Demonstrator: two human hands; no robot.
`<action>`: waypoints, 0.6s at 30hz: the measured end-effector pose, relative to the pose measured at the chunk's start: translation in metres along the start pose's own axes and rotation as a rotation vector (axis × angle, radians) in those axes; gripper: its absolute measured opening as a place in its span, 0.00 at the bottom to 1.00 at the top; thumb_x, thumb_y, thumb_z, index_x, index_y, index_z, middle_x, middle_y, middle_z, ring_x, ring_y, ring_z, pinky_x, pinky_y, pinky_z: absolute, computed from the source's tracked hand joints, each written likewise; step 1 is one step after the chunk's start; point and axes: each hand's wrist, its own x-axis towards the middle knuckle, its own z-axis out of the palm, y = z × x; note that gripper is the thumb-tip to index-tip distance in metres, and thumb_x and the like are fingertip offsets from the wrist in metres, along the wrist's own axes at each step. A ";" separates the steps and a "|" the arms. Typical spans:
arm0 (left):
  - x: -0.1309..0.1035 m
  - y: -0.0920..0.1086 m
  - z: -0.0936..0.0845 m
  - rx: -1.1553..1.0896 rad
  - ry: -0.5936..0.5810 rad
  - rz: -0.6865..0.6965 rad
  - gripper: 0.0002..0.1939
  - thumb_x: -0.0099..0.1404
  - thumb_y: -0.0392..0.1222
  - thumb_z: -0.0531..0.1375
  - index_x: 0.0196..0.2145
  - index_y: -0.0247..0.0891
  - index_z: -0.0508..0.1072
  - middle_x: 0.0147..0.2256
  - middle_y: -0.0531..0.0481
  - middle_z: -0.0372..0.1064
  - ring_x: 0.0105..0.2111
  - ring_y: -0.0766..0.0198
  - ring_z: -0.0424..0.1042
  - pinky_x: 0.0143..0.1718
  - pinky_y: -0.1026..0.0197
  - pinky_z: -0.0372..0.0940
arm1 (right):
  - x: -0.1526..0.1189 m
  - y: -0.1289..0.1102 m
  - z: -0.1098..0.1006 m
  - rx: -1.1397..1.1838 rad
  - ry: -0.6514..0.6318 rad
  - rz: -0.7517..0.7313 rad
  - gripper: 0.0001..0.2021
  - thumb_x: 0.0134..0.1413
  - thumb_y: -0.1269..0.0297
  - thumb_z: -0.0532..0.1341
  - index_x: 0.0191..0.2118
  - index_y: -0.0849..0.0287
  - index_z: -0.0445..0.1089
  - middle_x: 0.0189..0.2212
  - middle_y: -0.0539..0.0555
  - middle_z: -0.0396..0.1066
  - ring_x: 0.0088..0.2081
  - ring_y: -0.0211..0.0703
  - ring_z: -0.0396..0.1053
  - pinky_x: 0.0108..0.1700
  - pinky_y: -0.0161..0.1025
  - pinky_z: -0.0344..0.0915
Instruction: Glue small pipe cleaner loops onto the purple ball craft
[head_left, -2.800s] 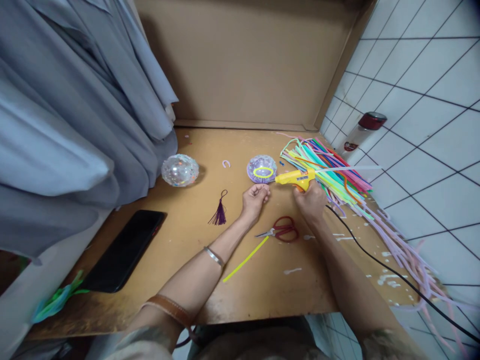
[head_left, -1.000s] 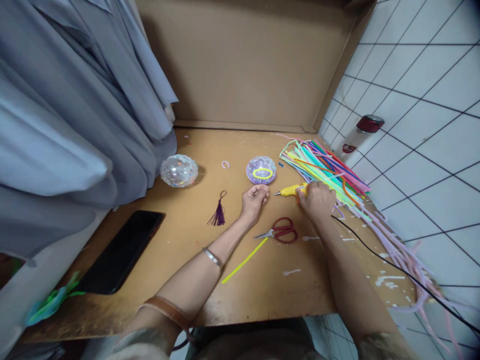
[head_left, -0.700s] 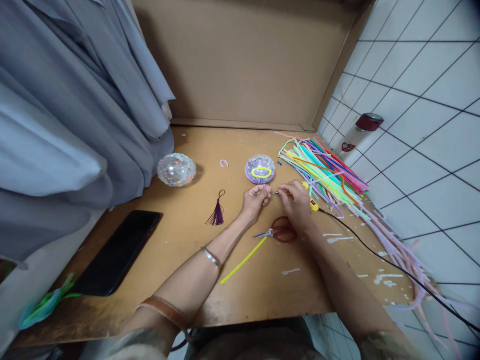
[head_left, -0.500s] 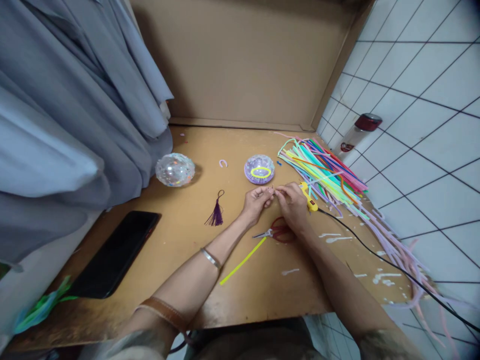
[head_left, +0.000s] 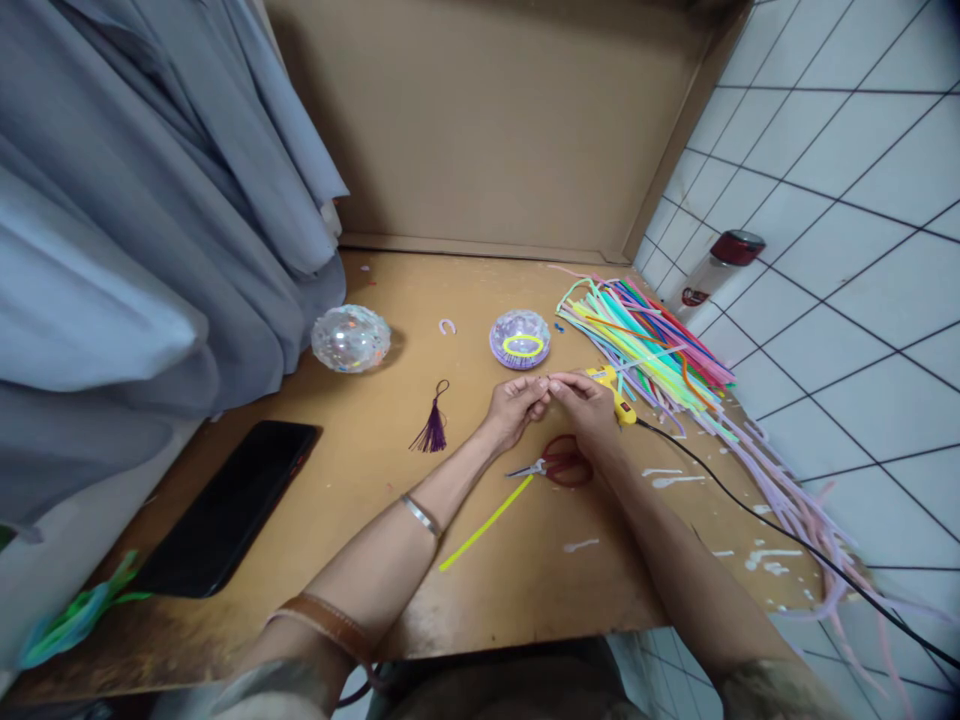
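My left hand (head_left: 516, 408) and my right hand (head_left: 582, 400) meet fingertip to fingertip over the middle of the table, both pinched closed. Whatever lies between the fingers is too small to make out. Just beyond them rests a purple and clear round piece (head_left: 520, 340) with a yellow fuzzy ring (head_left: 523, 347) on it. Red-handled scissors (head_left: 564, 462) lie below my right hand, close to a yellow pipe cleaner (head_left: 487, 522). A yellow glue gun (head_left: 624, 408) is partly hidden behind my right hand. To the left is a purple tassel (head_left: 430, 428).
A clear decorated ball (head_left: 351, 339) stands at the left by a grey curtain (head_left: 187, 220). A black phone (head_left: 232, 505) lies nearer. Bundled coloured pipe cleaners (head_left: 645, 340) cover the right side, with a black cord (head_left: 720, 482) trailing past dried glue. A bottle (head_left: 712, 275) stands by the tiles.
My right hand's fingers have shifted slightly, closing in against the left fingertips. The things on the table stay where they were.
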 end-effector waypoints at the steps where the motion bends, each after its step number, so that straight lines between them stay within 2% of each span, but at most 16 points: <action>1: 0.000 -0.001 0.000 -0.002 0.002 -0.004 0.26 0.42 0.59 0.75 0.21 0.34 0.70 0.17 0.56 0.61 0.17 0.75 0.56 0.21 0.67 0.48 | 0.000 -0.001 0.000 0.021 0.003 0.024 0.11 0.44 0.54 0.69 0.31 0.55 0.78 0.30 0.51 0.76 0.35 0.42 0.72 0.42 0.43 0.70; 7: 0.000 -0.003 -0.001 -0.011 0.006 -0.018 0.26 0.43 0.58 0.75 0.22 0.33 0.70 0.18 0.55 0.62 0.18 0.75 0.57 0.22 0.67 0.50 | -0.003 -0.001 0.005 0.194 -0.006 0.200 0.16 0.39 0.52 0.72 0.31 0.57 0.74 0.24 0.48 0.74 0.27 0.38 0.70 0.36 0.40 0.70; 12: -0.002 -0.001 0.002 -0.027 0.009 -0.018 0.27 0.42 0.59 0.75 0.21 0.33 0.70 0.17 0.56 0.62 0.18 0.75 0.58 0.22 0.67 0.51 | -0.003 -0.006 0.012 0.240 -0.049 0.203 0.17 0.41 0.48 0.70 0.27 0.57 0.72 0.18 0.46 0.68 0.22 0.36 0.65 0.29 0.37 0.67; 18: -0.001 0.002 0.004 -0.042 0.077 0.013 0.28 0.39 0.60 0.75 0.20 0.34 0.70 0.17 0.57 0.62 0.17 0.76 0.57 0.21 0.68 0.50 | 0.004 -0.010 0.016 0.236 0.004 0.213 0.18 0.36 0.48 0.72 0.24 0.57 0.71 0.16 0.45 0.66 0.20 0.34 0.62 0.27 0.35 0.64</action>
